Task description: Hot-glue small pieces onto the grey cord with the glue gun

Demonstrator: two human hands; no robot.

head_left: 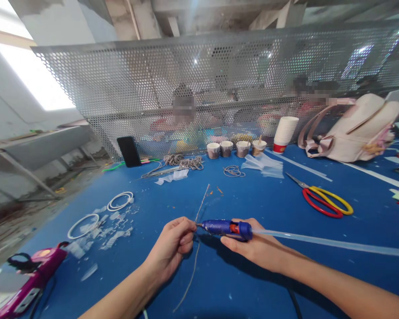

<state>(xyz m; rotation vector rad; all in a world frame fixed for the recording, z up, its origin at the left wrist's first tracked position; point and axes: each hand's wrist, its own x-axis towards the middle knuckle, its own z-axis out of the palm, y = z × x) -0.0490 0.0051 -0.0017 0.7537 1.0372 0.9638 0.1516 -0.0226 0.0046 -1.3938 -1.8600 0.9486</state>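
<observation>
The slim blue plastic glue gun (216, 227) is lying nearly parallel to the near edge of the blue table (166, 199), its nozzle pointing toward the left edge and its back toward the right. A long translucent glue stick (319, 239) is trailing from its rear. The gun is sitting over the table's near middle, with the right hand (251, 250) wrapping around its back part. The left hand (174, 241) is pinching a thin grey twisted cord (202, 201) at the nozzle, the cord's free end pointing toward the far edge and leaning slightly right. The gun is showing pale scuffs and a red part in an opening near its back. Red-and-yellow-handled metal scissors (308, 189) are lying toward the right edge, and a magenta power strip (36, 270) is occupying the near left corner. A grey perforated metal screen (129, 88) is standing along the far edge, bare concrete beams showing above it
</observation>
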